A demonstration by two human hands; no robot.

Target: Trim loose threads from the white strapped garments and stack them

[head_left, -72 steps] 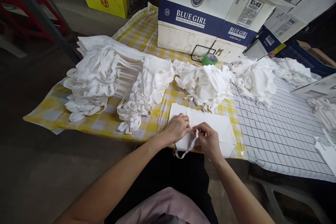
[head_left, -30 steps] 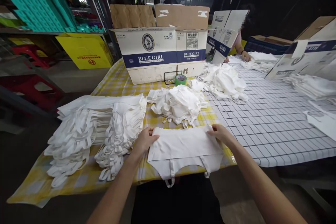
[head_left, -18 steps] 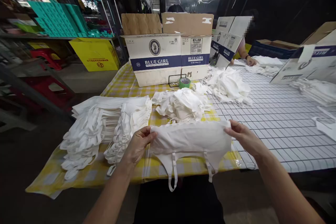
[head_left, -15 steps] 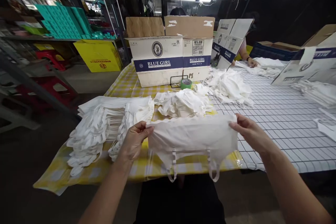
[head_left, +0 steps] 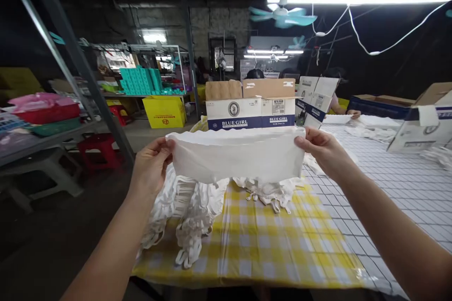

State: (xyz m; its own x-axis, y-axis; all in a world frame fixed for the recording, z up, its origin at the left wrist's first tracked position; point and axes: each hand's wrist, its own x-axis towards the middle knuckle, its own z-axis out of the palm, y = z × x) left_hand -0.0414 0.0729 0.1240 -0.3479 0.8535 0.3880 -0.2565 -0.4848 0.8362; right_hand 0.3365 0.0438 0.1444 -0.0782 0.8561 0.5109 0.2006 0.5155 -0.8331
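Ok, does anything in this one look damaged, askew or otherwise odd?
Two small things: the raised brown flap of the central Blue Girl carton has ragged white patches, as if its surface tore. At far right, a second carton sits tilted. The stretched white garment shows no obvious damage.

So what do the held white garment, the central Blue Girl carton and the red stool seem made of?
White garment: thin, matte fabric, probably a knit; it droops softly and has a wavy edge.
Blue Girl carton: printed cardboard with bare brown flaps.
Red stool: probably smooth molded plastic, judging by its uniform color.
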